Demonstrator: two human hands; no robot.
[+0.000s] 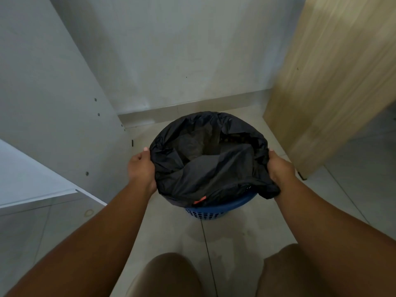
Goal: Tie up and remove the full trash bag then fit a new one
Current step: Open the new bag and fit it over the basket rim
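Pale floor tiles (231, 243) with a dark grout line fill the lower ground, where the person's two bent knees (169, 275) sit at the bottom edge. Both bare forearms reach forward from there. Left hand (142, 170) is closed on the left side of a black trash bag (205, 168), fingers wrapped under the plastic and thumb up along the edge. Right hand (280, 168) is closed on the right side in like manner, with a bunch of slack plastic hanging below its grip. Bag mouth is open and stretched between the hands, draped over the top of a blue perforated bin (212, 211), which stands on the tiles; only the bin's near rim and wall show beneath the plastic. A small orange-red mark (200, 200) shows on the bag's near edge. Bag contents cannot be made out. Left of the bin stands a white cabinet panel (55, 103) with small holes; right, a light wooden panel (334, 86). Beyond, a grey-white wall (182, 50) meets the floor at a skirting strip.
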